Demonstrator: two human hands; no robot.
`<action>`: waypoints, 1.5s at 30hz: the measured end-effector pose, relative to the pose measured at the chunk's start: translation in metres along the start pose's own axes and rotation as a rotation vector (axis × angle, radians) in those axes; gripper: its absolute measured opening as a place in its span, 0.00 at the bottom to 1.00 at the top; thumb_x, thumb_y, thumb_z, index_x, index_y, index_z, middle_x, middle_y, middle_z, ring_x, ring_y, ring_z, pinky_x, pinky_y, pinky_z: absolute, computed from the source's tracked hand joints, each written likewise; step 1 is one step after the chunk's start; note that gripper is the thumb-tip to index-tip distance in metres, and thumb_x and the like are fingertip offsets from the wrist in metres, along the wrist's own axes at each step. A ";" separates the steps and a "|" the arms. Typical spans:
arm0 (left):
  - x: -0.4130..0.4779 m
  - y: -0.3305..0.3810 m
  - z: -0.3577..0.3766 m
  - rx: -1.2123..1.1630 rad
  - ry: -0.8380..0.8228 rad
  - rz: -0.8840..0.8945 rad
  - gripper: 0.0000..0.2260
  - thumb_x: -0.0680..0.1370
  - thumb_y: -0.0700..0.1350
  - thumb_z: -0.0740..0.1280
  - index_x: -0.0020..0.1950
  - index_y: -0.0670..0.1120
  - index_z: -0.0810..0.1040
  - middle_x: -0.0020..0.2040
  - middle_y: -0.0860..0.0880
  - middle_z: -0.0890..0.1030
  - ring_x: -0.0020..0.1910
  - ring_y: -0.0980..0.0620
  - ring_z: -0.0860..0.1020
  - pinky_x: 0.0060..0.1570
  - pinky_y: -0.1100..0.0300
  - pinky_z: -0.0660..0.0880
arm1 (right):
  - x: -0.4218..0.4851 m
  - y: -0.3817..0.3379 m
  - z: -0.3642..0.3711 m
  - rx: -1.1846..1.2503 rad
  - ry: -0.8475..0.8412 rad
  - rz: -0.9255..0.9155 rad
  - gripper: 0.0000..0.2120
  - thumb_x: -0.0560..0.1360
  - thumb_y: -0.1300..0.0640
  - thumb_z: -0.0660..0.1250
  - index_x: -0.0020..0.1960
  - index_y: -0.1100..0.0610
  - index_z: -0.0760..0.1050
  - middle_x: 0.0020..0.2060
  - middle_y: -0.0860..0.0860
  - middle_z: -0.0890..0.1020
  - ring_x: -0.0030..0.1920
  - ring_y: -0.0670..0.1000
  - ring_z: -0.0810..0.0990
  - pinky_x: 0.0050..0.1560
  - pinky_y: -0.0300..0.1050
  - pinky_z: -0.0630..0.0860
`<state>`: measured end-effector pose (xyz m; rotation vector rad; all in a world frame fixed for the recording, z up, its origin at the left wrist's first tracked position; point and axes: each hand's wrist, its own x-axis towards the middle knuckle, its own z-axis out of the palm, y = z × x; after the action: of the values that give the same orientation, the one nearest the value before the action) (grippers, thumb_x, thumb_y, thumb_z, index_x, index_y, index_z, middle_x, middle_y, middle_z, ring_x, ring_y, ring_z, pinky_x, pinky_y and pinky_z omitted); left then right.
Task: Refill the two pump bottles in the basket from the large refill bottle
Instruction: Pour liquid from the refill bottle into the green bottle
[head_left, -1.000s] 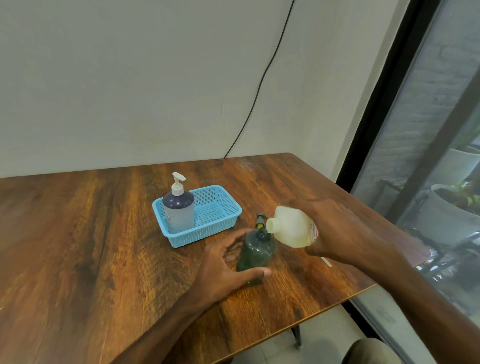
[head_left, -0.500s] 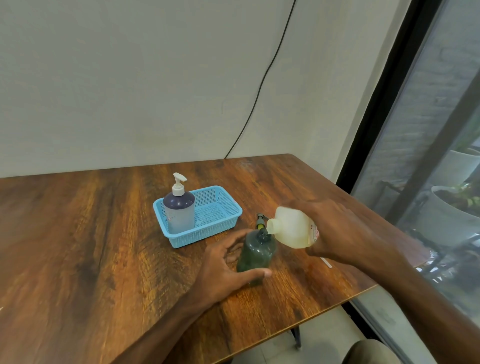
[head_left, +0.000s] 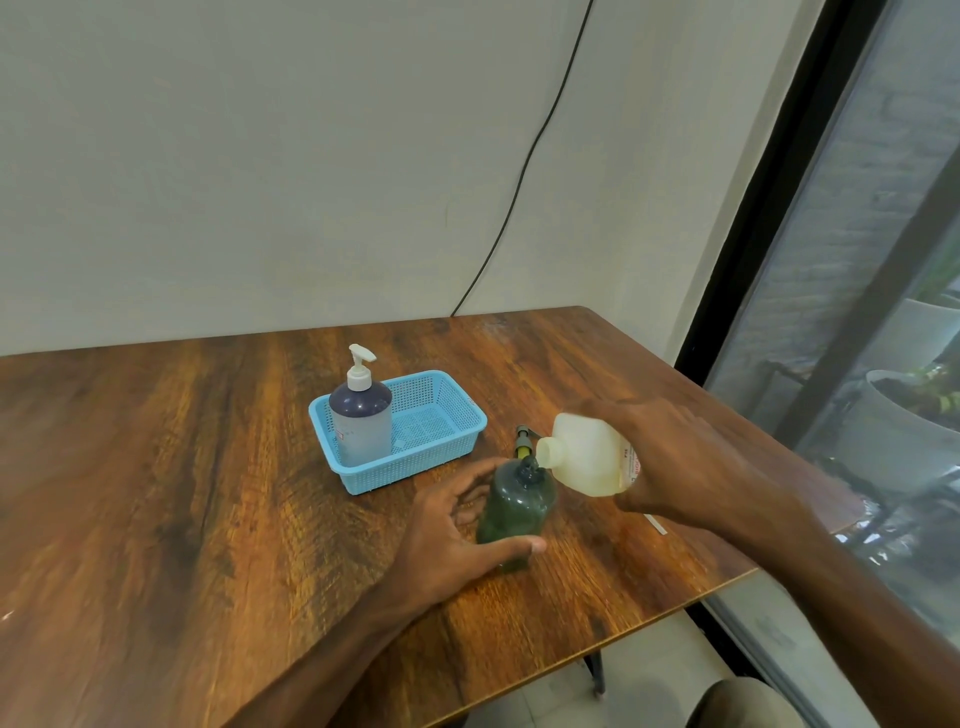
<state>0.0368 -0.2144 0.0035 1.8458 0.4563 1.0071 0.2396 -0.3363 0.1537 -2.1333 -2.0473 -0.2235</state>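
A dark green bottle (head_left: 514, 506) stands on the wooden table (head_left: 156, 493) with its pump off. My left hand (head_left: 452, 540) holds its lower part, thumb in front and fingers behind. My right hand (head_left: 685, 467) grips the pale yellow refill bottle (head_left: 587, 454), tipped on its side with the open neck right over the green bottle's mouth. The removed pump head (head_left: 523, 441) lies on the table just behind. A blue mesh basket (head_left: 447, 457) holds a second pump bottle (head_left: 362, 421), dark-topped with a white pump, in its left end.
The table's right and near edges run close to my right arm. A black-framed glass door (head_left: 831, 291) stands at the right. A black cable (head_left: 524, 171) hangs down the wall behind the table. A small white strip (head_left: 655, 524) lies under my right wrist.
Almost nothing differs. Both hands and both bottles keep the same pose; the view has shifted very slightly.
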 end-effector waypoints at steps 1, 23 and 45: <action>0.000 -0.001 0.000 0.000 0.000 -0.002 0.35 0.67 0.57 0.87 0.70 0.69 0.78 0.68 0.63 0.83 0.69 0.60 0.81 0.63 0.63 0.81 | 0.000 0.000 0.000 0.003 0.002 -0.003 0.39 0.67 0.52 0.81 0.74 0.44 0.69 0.66 0.45 0.79 0.67 0.48 0.75 0.61 0.46 0.76; 0.001 -0.001 0.001 -0.004 0.004 0.015 0.35 0.67 0.58 0.87 0.70 0.68 0.77 0.68 0.63 0.83 0.69 0.59 0.81 0.61 0.63 0.82 | 0.000 0.003 0.002 -0.007 0.013 0.004 0.39 0.66 0.53 0.81 0.74 0.44 0.70 0.64 0.45 0.80 0.66 0.48 0.76 0.54 0.40 0.71; 0.001 -0.004 0.001 -0.007 0.009 0.009 0.35 0.66 0.57 0.87 0.70 0.68 0.77 0.68 0.63 0.83 0.67 0.61 0.82 0.59 0.67 0.81 | 0.002 0.001 0.001 -0.016 0.002 -0.025 0.38 0.66 0.51 0.81 0.73 0.44 0.70 0.64 0.44 0.80 0.66 0.47 0.76 0.54 0.38 0.69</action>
<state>0.0388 -0.2122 0.0010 1.8396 0.4496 1.0223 0.2411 -0.3337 0.1531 -2.1173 -2.0790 -0.2460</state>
